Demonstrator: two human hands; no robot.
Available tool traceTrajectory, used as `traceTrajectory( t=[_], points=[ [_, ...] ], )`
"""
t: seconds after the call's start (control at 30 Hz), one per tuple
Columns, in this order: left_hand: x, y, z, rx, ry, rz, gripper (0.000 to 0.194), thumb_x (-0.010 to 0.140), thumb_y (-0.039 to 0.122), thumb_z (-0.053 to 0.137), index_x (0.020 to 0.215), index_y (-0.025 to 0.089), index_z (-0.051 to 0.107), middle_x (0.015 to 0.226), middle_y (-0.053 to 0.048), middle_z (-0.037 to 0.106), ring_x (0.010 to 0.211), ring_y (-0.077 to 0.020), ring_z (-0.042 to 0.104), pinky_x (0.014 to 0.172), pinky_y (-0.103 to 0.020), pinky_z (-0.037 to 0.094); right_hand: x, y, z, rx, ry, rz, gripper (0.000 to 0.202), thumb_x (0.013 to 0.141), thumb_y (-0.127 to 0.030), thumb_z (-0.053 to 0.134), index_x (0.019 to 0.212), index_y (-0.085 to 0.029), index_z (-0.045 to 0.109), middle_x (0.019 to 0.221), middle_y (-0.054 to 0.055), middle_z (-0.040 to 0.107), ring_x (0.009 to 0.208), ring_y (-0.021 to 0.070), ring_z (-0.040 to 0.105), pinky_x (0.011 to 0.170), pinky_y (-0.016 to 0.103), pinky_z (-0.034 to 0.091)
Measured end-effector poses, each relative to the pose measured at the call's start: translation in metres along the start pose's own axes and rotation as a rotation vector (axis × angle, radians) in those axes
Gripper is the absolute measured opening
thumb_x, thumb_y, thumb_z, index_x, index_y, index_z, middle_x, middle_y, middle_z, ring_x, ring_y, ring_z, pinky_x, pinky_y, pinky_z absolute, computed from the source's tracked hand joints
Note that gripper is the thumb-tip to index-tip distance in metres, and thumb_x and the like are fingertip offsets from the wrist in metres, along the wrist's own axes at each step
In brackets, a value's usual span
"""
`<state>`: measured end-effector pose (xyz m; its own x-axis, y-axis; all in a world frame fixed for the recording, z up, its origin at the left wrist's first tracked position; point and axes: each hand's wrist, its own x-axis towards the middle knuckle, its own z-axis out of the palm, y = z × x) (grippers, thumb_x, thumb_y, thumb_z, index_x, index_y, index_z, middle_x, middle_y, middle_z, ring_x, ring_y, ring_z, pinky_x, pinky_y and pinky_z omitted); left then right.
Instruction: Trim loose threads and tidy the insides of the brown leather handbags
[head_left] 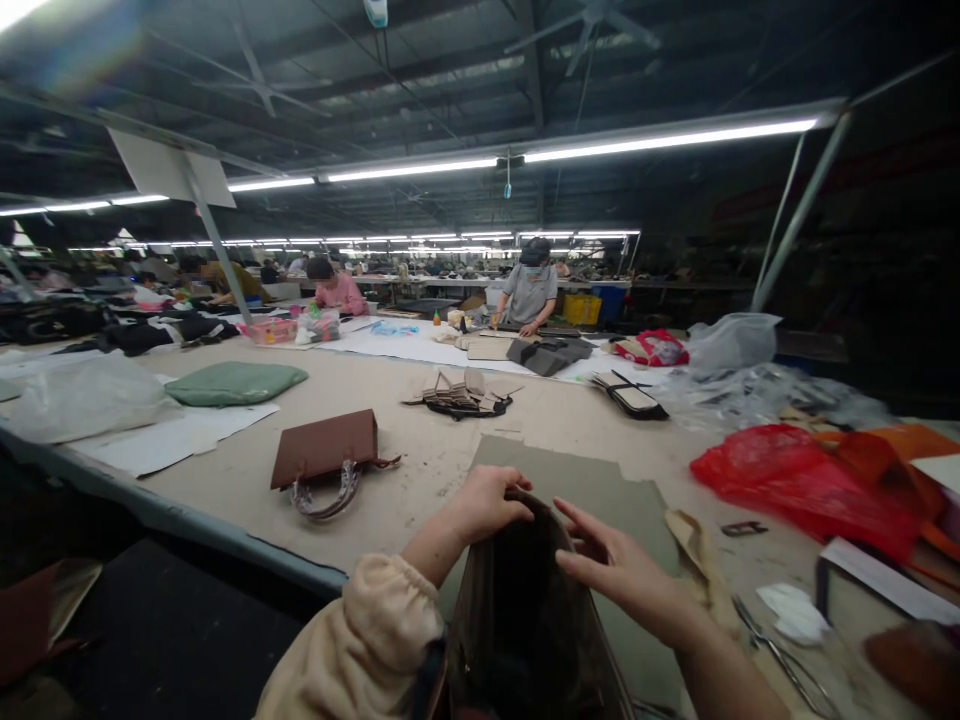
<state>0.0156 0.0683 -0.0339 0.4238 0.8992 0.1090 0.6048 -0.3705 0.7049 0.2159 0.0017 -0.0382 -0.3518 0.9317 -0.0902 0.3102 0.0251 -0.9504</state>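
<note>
A dark brown bag stands at the bottom centre with its mouth open towards me, its inside dark. My left hand grips the bag's far rim, fingers over the edge and thumb inside. At the right side of the rim is my right hand, its fingers apart, thumb and fingertips near or touching the edge. Under and behind the bag lies a grey-green sheet. A finished-looking brown handbag with wrapped handles rests on its side to the left.
Small stacked pieces lie mid-table. On the right are red plastic, scissors, a white scrap and clear bags. A green pouch lies left. A person in grey works across the table.
</note>
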Motion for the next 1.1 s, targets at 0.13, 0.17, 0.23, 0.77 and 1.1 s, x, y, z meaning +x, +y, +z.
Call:
traceTrajectory(
  t=[0.13, 0.17, 0.23, 0.77, 1.1],
  points=[
    [-0.001, 0.003, -0.004, 0.046, -0.007, 0.034, 0.024, 0.07, 0.03, 0.057, 0.087, 0.019, 0.07, 0.081, -0.002, 0.07, 0.079, -0.0166, 0.06, 0.071, -0.023, 0.045, -0.014, -0.003, 0.007, -0.062, 0.024, -0.067, 0.054, 0.077, -0.036, 0.055, 0.127, -0.018, 0.049, 0.109, 0.005, 0.063, 0.095, 0.0217, 0.059, 0.08, 0.03, 0.047],
    [-0.001, 0.004, -0.003, 0.059, -0.005, 0.028, 0.022, 0.071, 0.029, 0.056, 0.085, 0.019, 0.07, 0.079, -0.001, 0.07, 0.077, -0.0161, 0.06, 0.07, -0.022, 0.044, -0.015, -0.004, 0.007, -0.098, 0.044, -0.09, 0.046, 0.077, -0.034, 0.053, 0.121, -0.018, 0.055, 0.104, 0.004, 0.065, 0.093, 0.0221, 0.059, 0.079, 0.03, 0.047],
    [0.0, 0.006, -0.001, 0.069, 0.003, 0.006, 0.021, 0.071, 0.028, 0.056, 0.082, 0.019, 0.071, 0.074, -0.001, 0.069, 0.072, -0.0153, 0.059, 0.066, -0.022, 0.044, -0.015, -0.004, 0.007, -0.163, 0.081, -0.112, 0.036, 0.079, -0.032, 0.049, 0.109, -0.018, 0.064, 0.094, 0.001, 0.068, 0.088, 0.0228, 0.06, 0.076, 0.03, 0.046],
    [-0.011, 0.014, -0.002, -0.254, -0.005, -0.075, 0.029, 0.061, 0.016, 0.067, 0.089, 0.011, 0.063, 0.084, -0.005, 0.066, 0.08, -0.0165, 0.06, 0.072, -0.025, 0.046, 0.003, 0.025, -0.009, 0.04, 0.119, -0.219, 0.034, 0.08, -0.032, 0.048, 0.107, -0.022, 0.066, 0.1, 0.0, 0.068, 0.093, 0.0227, 0.06, 0.08, 0.028, 0.045],
    [-0.011, 0.011, 0.006, -0.025, 0.173, -0.099, 0.017, 0.071, 0.025, 0.062, 0.084, 0.014, 0.061, 0.082, -0.004, 0.065, 0.078, -0.0156, 0.059, 0.07, -0.023, 0.046, 0.023, 0.042, -0.013, 0.055, 0.161, -0.259, 0.033, 0.077, -0.031, 0.051, 0.105, -0.025, 0.067, 0.102, 0.001, 0.068, 0.096, 0.0249, 0.059, 0.081, 0.03, 0.046]
  ],
)
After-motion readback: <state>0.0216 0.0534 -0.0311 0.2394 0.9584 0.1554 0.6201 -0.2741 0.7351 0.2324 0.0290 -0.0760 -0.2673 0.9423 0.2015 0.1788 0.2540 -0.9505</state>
